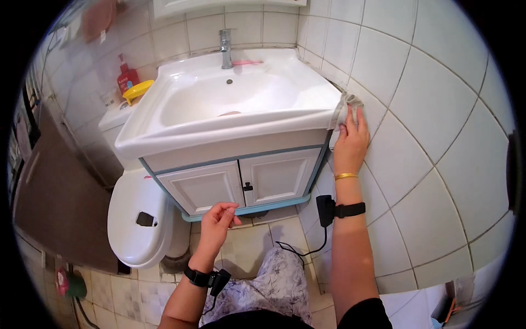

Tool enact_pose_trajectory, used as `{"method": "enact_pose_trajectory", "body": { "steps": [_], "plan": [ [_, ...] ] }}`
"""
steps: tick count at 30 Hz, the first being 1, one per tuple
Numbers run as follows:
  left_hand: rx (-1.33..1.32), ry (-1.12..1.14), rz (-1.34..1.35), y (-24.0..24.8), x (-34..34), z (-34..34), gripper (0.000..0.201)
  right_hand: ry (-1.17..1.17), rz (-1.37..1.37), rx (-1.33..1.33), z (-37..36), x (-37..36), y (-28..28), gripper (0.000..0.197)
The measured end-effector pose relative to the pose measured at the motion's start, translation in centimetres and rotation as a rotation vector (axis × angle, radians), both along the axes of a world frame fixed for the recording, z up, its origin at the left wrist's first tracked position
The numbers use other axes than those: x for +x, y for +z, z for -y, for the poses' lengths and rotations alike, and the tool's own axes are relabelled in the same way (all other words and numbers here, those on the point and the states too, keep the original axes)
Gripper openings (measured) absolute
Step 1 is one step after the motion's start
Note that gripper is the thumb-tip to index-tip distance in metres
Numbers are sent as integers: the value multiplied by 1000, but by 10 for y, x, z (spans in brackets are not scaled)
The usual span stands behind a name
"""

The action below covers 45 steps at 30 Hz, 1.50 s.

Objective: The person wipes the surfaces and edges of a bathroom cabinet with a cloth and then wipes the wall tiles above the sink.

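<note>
At the sink's right front corner, my right hand (351, 143) presses a pale grey-beige cloth (338, 112) against the rim beside the tiled wall. Its fingers lie over the folded cloth, and part of the cloth hangs down past the edge. My left hand (217, 222) hovers in front of the vanity cabinet (200, 186), with loosely bent fingers and nothing visible in them. The white sink (181, 138) has a chrome faucet (226, 49) at its back. A thin pink item (247, 62) lies on the ledge beside the faucet.
A white toilet (134, 230) with its lid down stands left of the cabinet. On its tank are a red pump bottle (127, 77) and a yellow dish (137, 91). Tiled wall (422, 137) closes in on the right. A brown panel (66, 203) stands far left.
</note>
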<state>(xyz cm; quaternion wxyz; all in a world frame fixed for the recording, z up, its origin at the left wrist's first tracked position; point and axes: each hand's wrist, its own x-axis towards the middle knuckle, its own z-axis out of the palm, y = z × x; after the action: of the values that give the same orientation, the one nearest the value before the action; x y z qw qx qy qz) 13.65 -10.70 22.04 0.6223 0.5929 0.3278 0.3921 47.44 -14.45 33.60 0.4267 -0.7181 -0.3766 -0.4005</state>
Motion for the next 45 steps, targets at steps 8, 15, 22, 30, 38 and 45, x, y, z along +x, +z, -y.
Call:
{"method": "enact_pose_trajectory", "body": {
  "steps": [8,15,22,30,38,45],
  "plan": [
    [28,7,-33,-8,-9,0,17,101,-95,47,-6,-1,-41,55],
    [4,22,-19,-11,-12,-3,18,129,-104,133,-13,-7,-57,56],
    [1,31,-35,-16,-17,0,19,186,-255,19,-38,-24,-89,45],
    [2,49,-80,-25,-27,-1,18,129,-96,23,-52,-66,-80,46],
    [14,57,-100,-33,-20,0,18,242,-48,-182,-65,-108,-99,54],
    [-4,108,-79,-31,-31,-5,18,163,-12,-75,-77,-112,-99,45]
  ]
}}
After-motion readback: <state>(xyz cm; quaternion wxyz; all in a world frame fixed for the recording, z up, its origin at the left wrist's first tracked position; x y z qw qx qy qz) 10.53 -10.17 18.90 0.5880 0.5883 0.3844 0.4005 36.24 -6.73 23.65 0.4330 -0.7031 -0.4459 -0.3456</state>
